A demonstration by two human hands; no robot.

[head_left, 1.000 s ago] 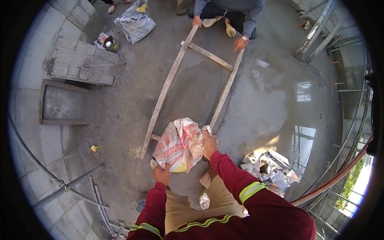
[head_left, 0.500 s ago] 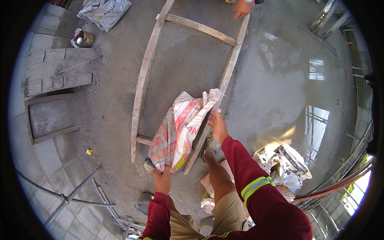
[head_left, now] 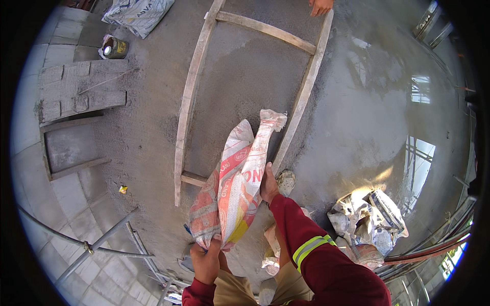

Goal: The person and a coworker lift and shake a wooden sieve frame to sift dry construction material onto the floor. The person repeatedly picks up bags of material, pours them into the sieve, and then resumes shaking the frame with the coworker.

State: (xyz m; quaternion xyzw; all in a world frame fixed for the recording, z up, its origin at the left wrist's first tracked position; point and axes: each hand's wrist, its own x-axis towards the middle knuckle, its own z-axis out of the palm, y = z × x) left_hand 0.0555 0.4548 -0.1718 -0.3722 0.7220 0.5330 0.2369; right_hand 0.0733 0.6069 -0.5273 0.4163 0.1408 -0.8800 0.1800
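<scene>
A woven sack [head_left: 236, 188], white with red and yellow print, hangs gathered lengthwise in front of my legs. My left hand [head_left: 205, 261] is closed on its near corner, thumb on top. Along the sack's right edge lies my right hand [head_left: 267, 184], holding that side with some fingers hidden behind the cloth. The sack's twisted far end points away from me. Beneath and beyond it is a wooden ladder-like frame [head_left: 189, 109] on the wet floor. Another person's hand [head_left: 321, 6] is near the frame's far right rail.
Crumpled sacks [head_left: 367, 222] lie in a heap to the right. At far left are a grey sack [head_left: 138, 15], a dirty can [head_left: 115, 48] and cement-coated boards [head_left: 81, 89]. Metal pipes [head_left: 97, 245] cross at lower left. Wet grey floor [head_left: 352, 127] stretches rightward, reflecting light.
My right hand has gone from open beside the frame's rail to holding the sack's right edge. The sack is now narrower and more folded. The other person's hand sits nearer the view's upper edge.
</scene>
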